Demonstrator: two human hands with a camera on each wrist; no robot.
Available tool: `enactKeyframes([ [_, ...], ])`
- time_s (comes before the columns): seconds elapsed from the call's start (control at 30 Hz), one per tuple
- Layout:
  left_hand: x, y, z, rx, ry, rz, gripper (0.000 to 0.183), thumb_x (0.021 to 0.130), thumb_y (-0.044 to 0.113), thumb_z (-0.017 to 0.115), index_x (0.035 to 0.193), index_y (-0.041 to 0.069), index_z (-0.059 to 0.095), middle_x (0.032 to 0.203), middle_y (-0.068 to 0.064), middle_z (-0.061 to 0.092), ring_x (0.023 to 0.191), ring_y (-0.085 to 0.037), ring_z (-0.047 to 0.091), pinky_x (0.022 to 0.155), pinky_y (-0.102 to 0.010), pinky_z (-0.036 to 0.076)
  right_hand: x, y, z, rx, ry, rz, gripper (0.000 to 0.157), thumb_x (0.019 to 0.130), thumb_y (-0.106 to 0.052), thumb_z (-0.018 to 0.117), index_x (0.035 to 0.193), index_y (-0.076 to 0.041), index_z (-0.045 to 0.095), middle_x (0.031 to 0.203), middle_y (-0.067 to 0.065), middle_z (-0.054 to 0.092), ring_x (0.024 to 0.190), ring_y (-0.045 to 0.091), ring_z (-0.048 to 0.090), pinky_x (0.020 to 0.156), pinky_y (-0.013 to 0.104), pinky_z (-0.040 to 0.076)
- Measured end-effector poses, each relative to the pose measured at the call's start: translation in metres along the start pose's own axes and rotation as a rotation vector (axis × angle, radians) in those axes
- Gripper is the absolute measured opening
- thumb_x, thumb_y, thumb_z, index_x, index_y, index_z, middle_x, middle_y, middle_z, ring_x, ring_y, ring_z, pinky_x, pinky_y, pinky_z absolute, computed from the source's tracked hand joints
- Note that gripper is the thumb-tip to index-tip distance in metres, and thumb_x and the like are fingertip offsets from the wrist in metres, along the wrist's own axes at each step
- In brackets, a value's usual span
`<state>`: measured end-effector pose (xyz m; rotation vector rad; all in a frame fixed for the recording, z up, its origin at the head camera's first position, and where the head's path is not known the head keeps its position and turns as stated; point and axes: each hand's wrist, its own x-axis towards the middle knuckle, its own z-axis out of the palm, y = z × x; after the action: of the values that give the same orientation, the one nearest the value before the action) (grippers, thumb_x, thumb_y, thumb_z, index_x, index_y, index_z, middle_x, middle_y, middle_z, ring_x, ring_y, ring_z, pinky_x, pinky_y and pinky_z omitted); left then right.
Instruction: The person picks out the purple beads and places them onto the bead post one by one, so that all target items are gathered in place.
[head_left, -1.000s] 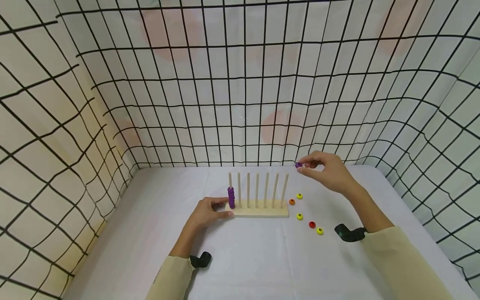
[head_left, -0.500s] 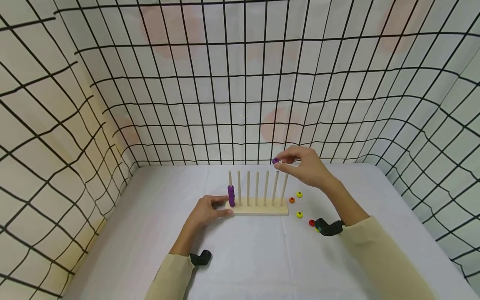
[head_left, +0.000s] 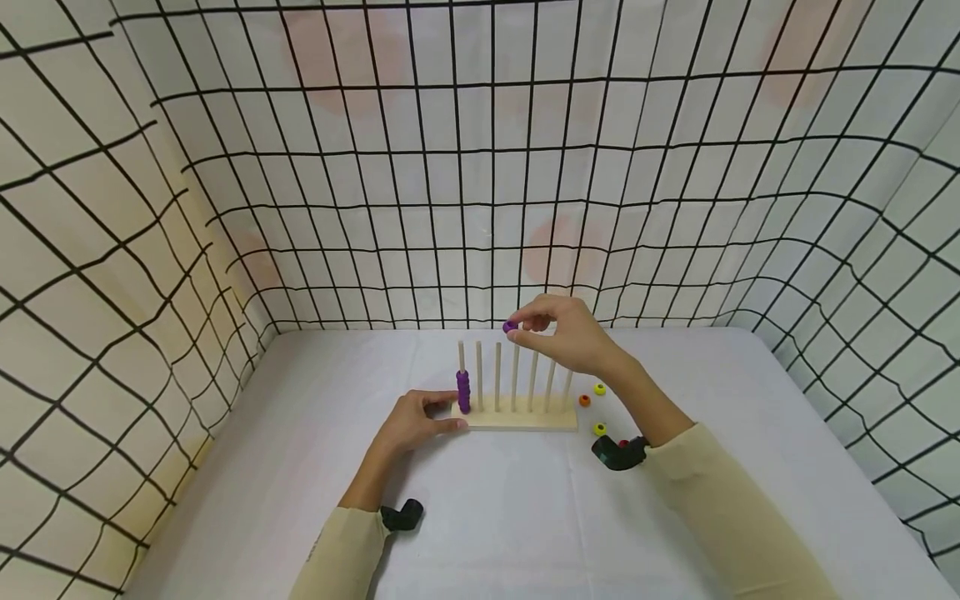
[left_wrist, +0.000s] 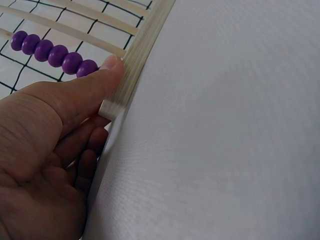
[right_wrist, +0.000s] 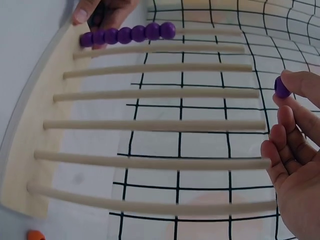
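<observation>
A pale wooden base (head_left: pixel 517 419) with a row of upright pegs stands on the table. Its leftmost peg carries a stack of several purple beads (head_left: pixel 463 392), and the peg's bare tip shows above them. My left hand (head_left: pixel 411 423) grips the base's left end, thumb on the front edge, as the left wrist view (left_wrist: pixel 65 120) also shows. Between thumb and forefinger my right hand (head_left: pixel 570 333) pinches one purple bead (right_wrist: pixel 282 87), held at about peg-tip height near the middle pegs. The other pegs (right_wrist: pixel 155 125) are bare.
Right of the base lie loose beads: an orange one (head_left: pixel 584 401), yellow ones (head_left: pixel 600 389) and a red one (head_left: pixel 624 443) partly behind the right wrist's black camera (head_left: pixel 619 453). Black grid netting (head_left: pixel 491 179) over white cloth surrounds the white table (head_left: pixel 495 517).
My right hand has moved left with the purple bead, from beyond the rightmost peg to over the middle pegs. My left hand stays on the base.
</observation>
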<state>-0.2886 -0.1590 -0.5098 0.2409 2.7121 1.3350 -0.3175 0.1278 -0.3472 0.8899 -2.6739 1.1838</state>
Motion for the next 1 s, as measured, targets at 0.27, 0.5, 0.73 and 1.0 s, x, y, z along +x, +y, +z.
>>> enactKeyframes([
  [0.27, 0.001, 0.000, 0.001, 0.010, -0.002, -0.006, 0.056, 0.081, 0.043, 0.088, 0.131, 0.024, 0.073, 0.137, -0.005, 0.069, 0.134, -0.028, 0.061, 0.114, -0.053, 0.045, 0.011, -0.005, 0.017, 0.017, -0.047, -0.011, 0.023, 0.093, -0.030, 0.077, 0.112, -0.017, 0.079, 0.092, -0.002, 0.066, 0.090, 0.018, 0.058, 0.082, 0.033, 0.052],
  [0.5, 0.000, 0.000, 0.000, 0.016, -0.001, 0.001, 0.056, 0.080, 0.044, 0.088, 0.131, 0.025, 0.073, 0.137, -0.005, 0.069, 0.134, -0.028, 0.060, 0.114, -0.053, 0.045, 0.015, -0.011, 0.023, 0.007, -0.073, -0.027, 0.023, 0.094, -0.028, 0.076, 0.114, -0.017, 0.078, 0.092, -0.002, 0.066, 0.091, 0.019, 0.057, 0.084, 0.034, 0.051],
  [0.73, 0.001, -0.001, 0.000, 0.021, -0.004, 0.012, 0.056, 0.081, 0.044, 0.088, 0.131, 0.024, 0.073, 0.136, -0.005, 0.070, 0.133, -0.028, 0.061, 0.114, -0.053, 0.046, 0.025, -0.021, 0.029, 0.030, -0.085, -0.054, 0.023, 0.094, -0.027, 0.077, 0.114, -0.015, 0.078, 0.090, -0.002, 0.066, 0.089, 0.019, 0.057, 0.083, 0.037, 0.052],
  [1.0, 0.001, 0.000, -0.002, 0.019, -0.005, 0.014, 0.055, 0.080, 0.043, 0.088, 0.130, 0.024, 0.073, 0.135, -0.005, 0.070, 0.132, -0.028, 0.061, 0.114, -0.052, 0.045, 0.031, -0.024, 0.041, 0.039, -0.124, -0.056, 0.022, 0.094, -0.027, 0.077, 0.112, -0.016, 0.078, 0.086, -0.002, 0.064, 0.081, 0.018, 0.056, 0.073, 0.031, 0.050],
])
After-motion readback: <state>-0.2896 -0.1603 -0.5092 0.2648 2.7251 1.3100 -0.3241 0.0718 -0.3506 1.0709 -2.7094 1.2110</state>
